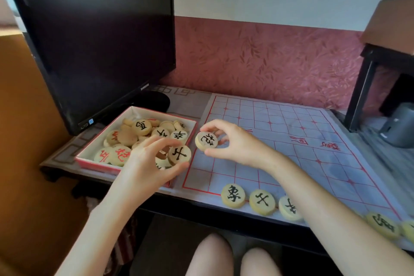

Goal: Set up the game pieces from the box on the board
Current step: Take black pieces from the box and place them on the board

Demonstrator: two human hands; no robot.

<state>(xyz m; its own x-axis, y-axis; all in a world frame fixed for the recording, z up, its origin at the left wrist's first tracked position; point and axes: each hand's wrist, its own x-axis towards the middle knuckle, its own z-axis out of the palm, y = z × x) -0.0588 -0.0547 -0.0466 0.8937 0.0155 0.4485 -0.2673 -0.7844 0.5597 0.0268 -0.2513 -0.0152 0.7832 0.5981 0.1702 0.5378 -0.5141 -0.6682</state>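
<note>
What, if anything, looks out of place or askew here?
Nothing stands out. Pieces in the box lie jumbled, some blank side up, as expected. The placed row sits evenly along the board's near edge.

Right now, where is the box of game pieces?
In the head view the box sits centre-left, beside the board's left edge, in front of the monitor.
</note>
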